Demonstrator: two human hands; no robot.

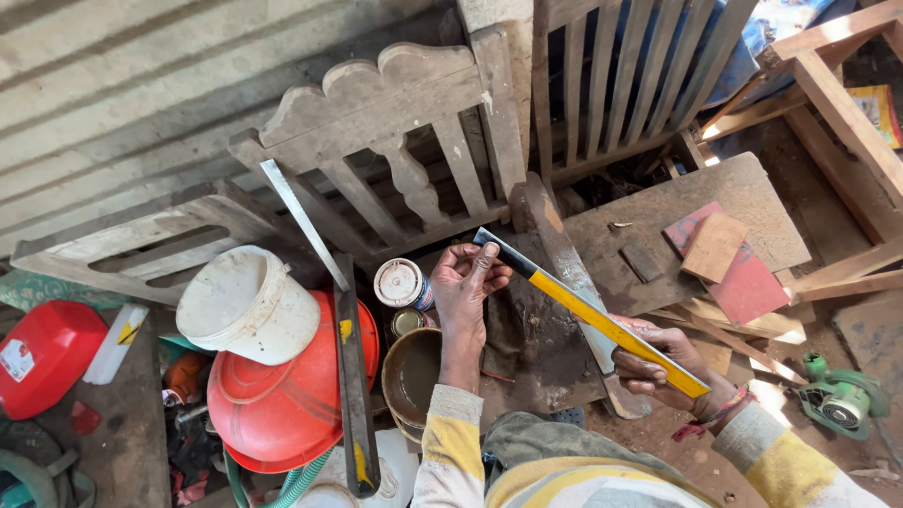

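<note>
Both hands on the yellow ruler [602,318]: left hand [467,280] pinches its dark upper tip, right hand [658,362] has a closed grip near the lower end. Ruler runs diagonally over the dirty desk [687,202], beside the small tin [402,284].

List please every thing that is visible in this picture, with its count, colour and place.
yellow and black ruler: 1, held across the middle by both hands
white bucket: 1, left of centre, on its side
red basin: 1, under the bucket
red container: 1, far left
tins: 2, white lid and bare metal, beside left hand
brown bowl: 1, under left forearm
carved chair backs: 2, grey wood, top
red board: 1, right, on a grey slab
green power tool: 1, lower right
left hand: holds ruler's black end
right hand: grips ruler's yellow end
</note>
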